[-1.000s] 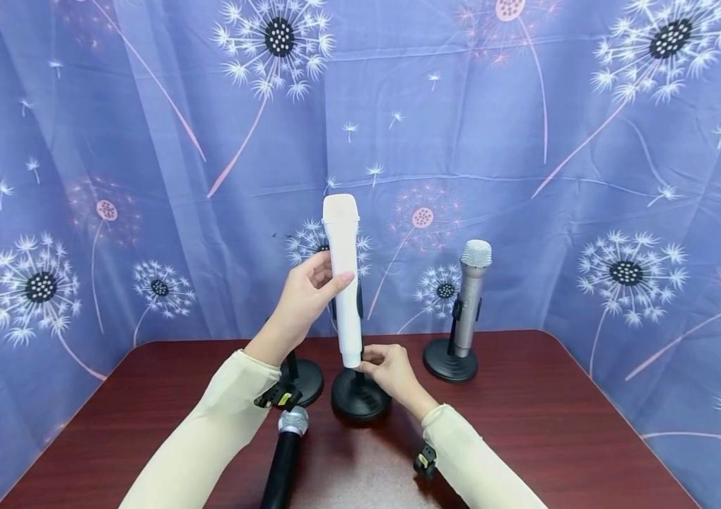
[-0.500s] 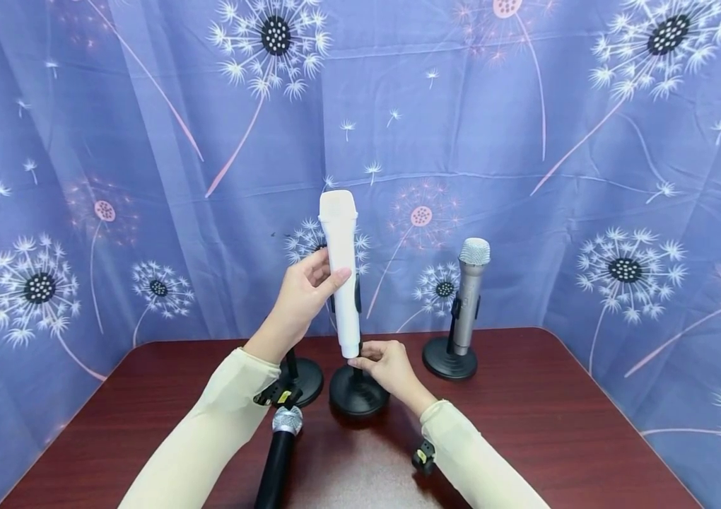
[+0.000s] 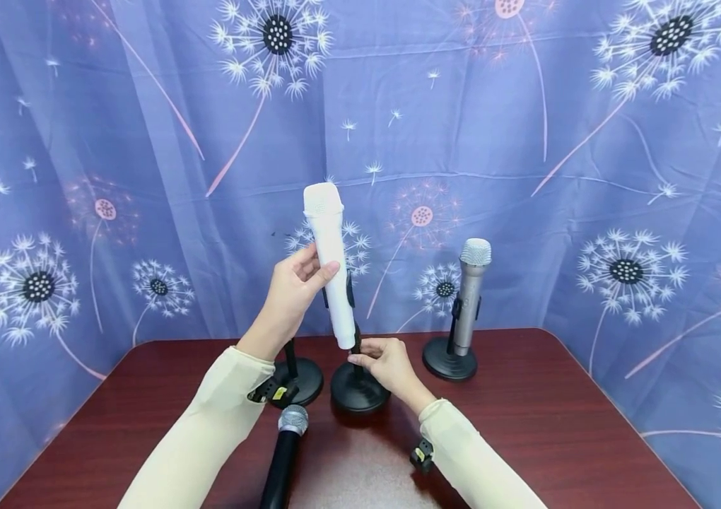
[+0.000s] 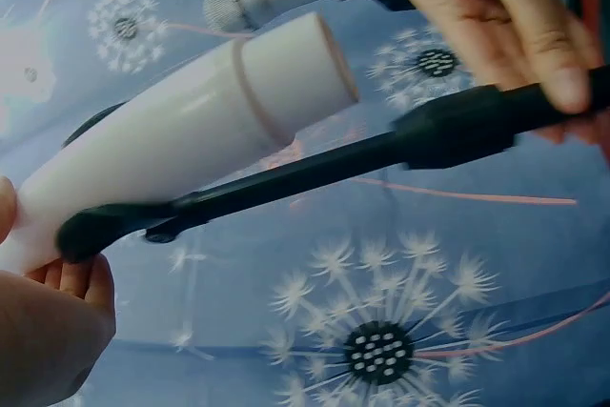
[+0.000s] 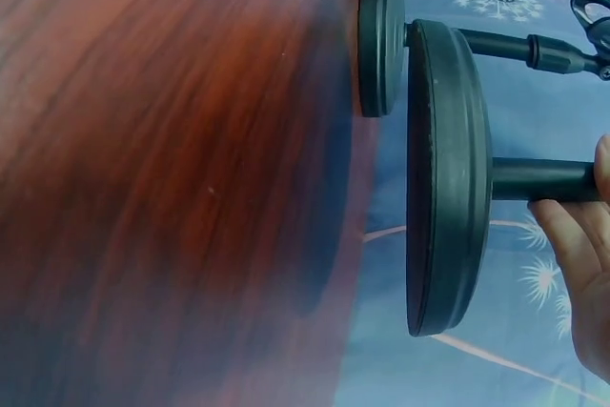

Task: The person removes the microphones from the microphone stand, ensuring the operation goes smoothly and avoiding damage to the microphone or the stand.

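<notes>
In the head view, my left hand (image 3: pixel 293 286) grips a white microphone (image 3: pixel 329 258) around its middle, the head up and leaning left. Its tail end (image 4: pixel 310 73) hangs free beside the pole in the left wrist view. The black clip (image 4: pixel 105 226) of a microphone stand lies around the white body near my left fingers. My right hand (image 3: pixel 389 364) pinches the stand's black pole (image 5: pixel 543 179) between thumb and fingers, just above the round base (image 3: pixel 360 389). The pole leans with the microphone at its upper part.
A silver microphone (image 3: pixel 470 304) sits upright in a second stand at the right. Another stand's base (image 3: pixel 300 382) is behind my left wrist, partly hidden. A black microphone with a silver head (image 3: pixel 284 452) lies at the front of the red-brown table (image 3: pixel 558 424). A blue curtain hangs behind.
The white microphone's head has tipped to the left and its tail has risen a little, my left hand moving with it. My right hand stays at the pole.
</notes>
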`<action>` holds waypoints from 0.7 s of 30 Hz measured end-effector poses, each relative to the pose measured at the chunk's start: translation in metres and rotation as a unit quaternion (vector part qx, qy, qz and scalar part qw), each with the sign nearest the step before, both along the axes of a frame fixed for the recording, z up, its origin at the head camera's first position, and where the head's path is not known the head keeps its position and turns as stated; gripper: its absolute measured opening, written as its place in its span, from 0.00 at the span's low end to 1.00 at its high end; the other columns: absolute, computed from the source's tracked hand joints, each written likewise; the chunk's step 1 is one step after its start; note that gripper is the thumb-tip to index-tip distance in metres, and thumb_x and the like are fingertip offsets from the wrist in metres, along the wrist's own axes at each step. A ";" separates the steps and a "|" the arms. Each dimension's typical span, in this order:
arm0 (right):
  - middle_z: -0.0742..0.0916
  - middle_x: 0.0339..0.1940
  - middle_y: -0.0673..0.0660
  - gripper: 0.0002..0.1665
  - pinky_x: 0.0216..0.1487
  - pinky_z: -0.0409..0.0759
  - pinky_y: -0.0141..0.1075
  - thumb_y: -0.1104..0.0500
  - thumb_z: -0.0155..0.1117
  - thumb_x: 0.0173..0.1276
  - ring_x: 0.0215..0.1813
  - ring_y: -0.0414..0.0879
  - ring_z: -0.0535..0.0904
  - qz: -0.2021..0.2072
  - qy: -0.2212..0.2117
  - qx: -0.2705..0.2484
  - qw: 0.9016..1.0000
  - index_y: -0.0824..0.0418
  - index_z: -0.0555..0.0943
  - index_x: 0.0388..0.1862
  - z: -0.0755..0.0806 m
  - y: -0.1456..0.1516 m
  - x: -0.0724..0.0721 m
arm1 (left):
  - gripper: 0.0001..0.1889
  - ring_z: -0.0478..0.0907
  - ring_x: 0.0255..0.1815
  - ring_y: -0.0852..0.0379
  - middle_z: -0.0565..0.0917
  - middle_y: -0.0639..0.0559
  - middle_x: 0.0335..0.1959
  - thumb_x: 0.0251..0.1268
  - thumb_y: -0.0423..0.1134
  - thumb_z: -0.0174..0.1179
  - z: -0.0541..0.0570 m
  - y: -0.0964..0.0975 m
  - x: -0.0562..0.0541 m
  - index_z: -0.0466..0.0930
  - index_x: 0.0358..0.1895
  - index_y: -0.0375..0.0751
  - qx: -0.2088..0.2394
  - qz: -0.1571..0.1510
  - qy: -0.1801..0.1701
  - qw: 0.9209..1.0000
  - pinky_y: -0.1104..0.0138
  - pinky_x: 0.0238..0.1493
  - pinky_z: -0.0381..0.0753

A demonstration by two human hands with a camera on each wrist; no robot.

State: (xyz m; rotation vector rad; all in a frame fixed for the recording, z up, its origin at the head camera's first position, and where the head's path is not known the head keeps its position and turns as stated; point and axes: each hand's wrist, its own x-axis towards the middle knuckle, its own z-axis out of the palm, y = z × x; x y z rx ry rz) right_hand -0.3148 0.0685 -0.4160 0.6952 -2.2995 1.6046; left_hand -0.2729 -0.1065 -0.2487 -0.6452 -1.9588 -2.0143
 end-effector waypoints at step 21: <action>0.89 0.33 0.60 0.13 0.38 0.83 0.33 0.67 0.75 0.54 0.38 0.48 0.87 -0.029 0.018 -0.010 0.999 0.66 0.87 0.40 0.017 0.001 0.000 | 0.24 0.76 0.51 0.55 0.77 0.43 0.51 0.67 0.27 0.56 0.037 -0.002 0.001 0.66 0.66 0.26 0.105 -0.001 0.054 0.993 0.67 0.53 0.76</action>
